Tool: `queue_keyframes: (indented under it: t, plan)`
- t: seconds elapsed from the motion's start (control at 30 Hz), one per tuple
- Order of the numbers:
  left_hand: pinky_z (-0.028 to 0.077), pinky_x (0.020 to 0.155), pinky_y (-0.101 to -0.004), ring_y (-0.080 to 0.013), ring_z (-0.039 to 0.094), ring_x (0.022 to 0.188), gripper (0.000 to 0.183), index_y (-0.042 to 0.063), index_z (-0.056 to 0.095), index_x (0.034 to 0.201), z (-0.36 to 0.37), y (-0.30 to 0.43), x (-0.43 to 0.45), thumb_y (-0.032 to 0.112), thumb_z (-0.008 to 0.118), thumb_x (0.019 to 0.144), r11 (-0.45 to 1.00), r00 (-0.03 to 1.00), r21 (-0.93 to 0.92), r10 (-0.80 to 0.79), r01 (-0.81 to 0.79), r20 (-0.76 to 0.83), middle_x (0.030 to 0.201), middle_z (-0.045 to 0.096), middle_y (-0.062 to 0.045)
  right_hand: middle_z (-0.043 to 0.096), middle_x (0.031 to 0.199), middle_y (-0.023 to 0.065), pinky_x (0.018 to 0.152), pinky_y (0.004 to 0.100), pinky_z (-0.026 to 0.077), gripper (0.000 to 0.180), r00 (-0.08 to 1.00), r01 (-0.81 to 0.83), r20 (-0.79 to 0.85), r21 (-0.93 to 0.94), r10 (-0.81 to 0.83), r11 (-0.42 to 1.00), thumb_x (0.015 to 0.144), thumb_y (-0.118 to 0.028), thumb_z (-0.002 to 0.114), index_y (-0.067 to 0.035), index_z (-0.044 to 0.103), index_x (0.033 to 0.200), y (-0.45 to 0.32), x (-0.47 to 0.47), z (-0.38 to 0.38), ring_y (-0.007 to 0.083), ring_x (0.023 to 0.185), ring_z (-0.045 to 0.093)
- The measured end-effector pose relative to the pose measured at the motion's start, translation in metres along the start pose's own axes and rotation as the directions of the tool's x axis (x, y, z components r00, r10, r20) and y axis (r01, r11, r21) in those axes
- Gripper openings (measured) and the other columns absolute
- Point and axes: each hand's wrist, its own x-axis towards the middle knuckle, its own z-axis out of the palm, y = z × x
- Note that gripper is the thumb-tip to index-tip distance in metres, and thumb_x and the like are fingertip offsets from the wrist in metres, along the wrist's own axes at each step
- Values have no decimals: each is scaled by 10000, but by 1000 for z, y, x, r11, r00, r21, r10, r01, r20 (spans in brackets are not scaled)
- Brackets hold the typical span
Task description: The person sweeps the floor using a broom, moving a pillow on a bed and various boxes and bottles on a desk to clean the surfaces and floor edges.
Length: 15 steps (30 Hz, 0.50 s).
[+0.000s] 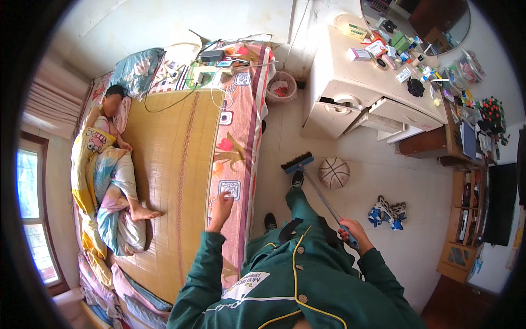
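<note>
My right hand [354, 232] grips the blue end of the grey handle of a floor brush [322, 195]. The brush's blue head with dark bristles lies on the tiled floor, just beyond my dark shoe [297, 179]. My left hand [222, 209] is over the near side of the bed, its fingertips beside a printed code square [229, 189] on the floral bedsheet [235, 135]. Whether those fingers hold or touch anything cannot be told. A worn basketball [334, 172] rests on the floor to the right of the brush head.
A person [117, 164] lies on the bed's woven mat [172, 164]. Cables and a power strip [213, 74] lie at the bed's head. A pink waste bin [282, 87] stands by a cluttered white dresser [328, 74] with an open drawer. Blue-and-white roller skates [387, 212] are on the floor.
</note>
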Motion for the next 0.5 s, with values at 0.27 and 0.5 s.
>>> queue_keyframes:
  t: [0.27,0.5]
  plan:
    - [441,650,-369,-293,560,745,229,37,531,919,-30,159,204,172,510,735,959,941,159,263,-232,-215,808,575,-161,455,533,56,328,196,318,357,997,63,51,-330,-49,942,774,-162,473,-103,396,1118,-91,68,9,78,360,378]
    - [371,787,-372,-313,472,911,362,6,460,1016,-48,199,360,198,523,716,878,919,477,214,-33,-332,973,507,-180,460,517,29,328,206,337,316,997,-25,50,-483,56,875,807,-180,427,-116,437,1116,-179,103,12,87,354,398]
